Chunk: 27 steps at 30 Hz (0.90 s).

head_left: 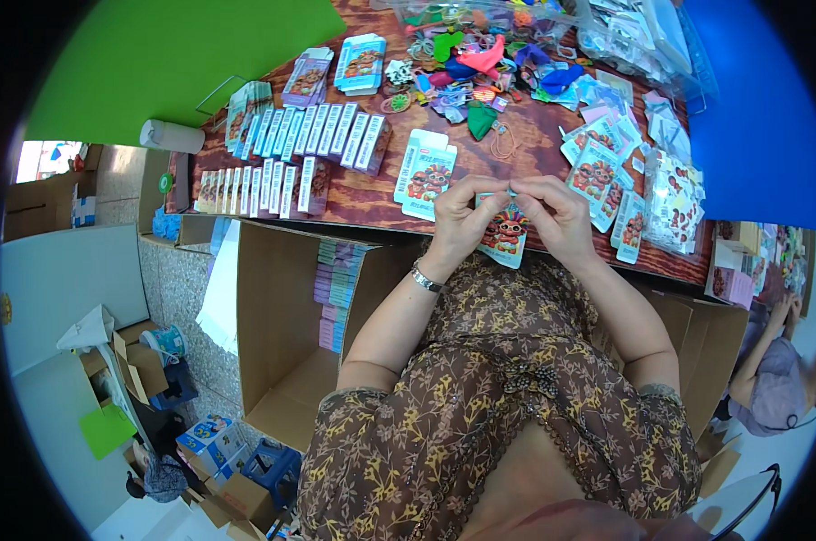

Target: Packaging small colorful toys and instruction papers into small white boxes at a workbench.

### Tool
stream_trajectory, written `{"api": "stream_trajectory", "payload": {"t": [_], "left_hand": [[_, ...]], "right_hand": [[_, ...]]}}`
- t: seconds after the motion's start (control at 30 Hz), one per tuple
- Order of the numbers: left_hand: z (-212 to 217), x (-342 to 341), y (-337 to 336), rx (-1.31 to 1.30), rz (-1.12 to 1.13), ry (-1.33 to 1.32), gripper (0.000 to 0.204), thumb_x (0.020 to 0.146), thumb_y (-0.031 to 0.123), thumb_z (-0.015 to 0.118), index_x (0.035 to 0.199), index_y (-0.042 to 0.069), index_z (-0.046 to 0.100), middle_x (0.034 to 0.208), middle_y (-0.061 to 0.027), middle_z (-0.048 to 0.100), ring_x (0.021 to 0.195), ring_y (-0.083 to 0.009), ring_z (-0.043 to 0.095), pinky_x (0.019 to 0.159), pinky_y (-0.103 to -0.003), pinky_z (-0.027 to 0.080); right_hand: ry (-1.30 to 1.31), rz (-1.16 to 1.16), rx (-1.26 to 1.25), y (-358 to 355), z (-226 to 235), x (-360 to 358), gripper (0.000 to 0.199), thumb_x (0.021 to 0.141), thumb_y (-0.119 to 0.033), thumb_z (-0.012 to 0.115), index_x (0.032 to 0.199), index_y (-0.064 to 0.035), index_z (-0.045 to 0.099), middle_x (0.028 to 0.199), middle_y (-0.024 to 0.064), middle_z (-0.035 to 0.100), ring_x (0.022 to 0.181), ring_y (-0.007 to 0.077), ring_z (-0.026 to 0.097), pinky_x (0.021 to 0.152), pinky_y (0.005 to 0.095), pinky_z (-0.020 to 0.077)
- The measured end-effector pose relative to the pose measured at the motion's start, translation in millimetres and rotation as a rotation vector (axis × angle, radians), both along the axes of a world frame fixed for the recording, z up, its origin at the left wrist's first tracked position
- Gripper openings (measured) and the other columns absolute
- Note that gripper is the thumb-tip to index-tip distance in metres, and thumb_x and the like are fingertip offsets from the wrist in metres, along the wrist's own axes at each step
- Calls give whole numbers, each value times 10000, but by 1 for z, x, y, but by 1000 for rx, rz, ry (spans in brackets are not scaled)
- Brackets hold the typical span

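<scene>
A small printed card packet point(505, 233) with a cartoon figure hangs just over the near edge of the tabletop point(372, 194), pinched at its top by the fingertips of the left hand point(459, 215) and right hand point(558, 215), both closed on it and meeting there, apparently so the top can be worked on. Just left lie two more flat packets point(425, 173), beyond them rows of finished packets point(291, 153) standing on edge, and to the right loose cards point(606, 171). An open cardboard box point(282, 325) with stacked packets sits below; nothing stands in the way of the hands.
</scene>
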<state>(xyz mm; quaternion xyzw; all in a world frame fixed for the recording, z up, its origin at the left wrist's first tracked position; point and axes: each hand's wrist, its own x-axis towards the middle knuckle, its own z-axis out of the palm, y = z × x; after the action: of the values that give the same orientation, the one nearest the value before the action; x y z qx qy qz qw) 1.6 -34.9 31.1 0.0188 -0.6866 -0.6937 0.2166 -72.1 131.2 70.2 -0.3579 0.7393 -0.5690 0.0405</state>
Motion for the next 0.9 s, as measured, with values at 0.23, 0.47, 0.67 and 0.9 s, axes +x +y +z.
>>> {"api": "stream_trajectory", "payload": {"t": [0.23,0.47,0.67,0.9], "left_hand": [[19,-12,-40,-368,76,-394,451,910,333,729,1197,-10,667,1048,-161,692,919,-331,660,826,-428,526],[-25,-17,-67,-1157,326,-658,1090,680,459,885,1459,-95,361,1306,-256,506,1098,-396,524,859,-515,499],[-36,-24,-64,-1168,270,-623,1110,652,417,904,1466,-83,337,1193,-220,568,1075,-390,558,818,-482,530],[-29,-24,-85,-1220,278,-651,1103,604,502,907,1411,-41,386,1116,-248,590,1011,-422,583,793,-498,548]], "right_hand": [[-9,-315,129,38,-4,-49,176,983,-133,631,1084,-11,708,978,80,726,876,132,679,767,302,538],[526,-465,647,79,-7,-114,343,993,-213,646,1302,-65,648,1240,168,671,1081,297,645,946,397,502],[632,-202,412,9,9,-56,492,885,-179,745,1351,-104,605,1335,164,583,1230,359,556,1039,449,454],[523,12,411,-29,-30,-12,502,866,-191,743,1336,-97,594,1302,150,580,1188,357,571,989,447,489]]}}
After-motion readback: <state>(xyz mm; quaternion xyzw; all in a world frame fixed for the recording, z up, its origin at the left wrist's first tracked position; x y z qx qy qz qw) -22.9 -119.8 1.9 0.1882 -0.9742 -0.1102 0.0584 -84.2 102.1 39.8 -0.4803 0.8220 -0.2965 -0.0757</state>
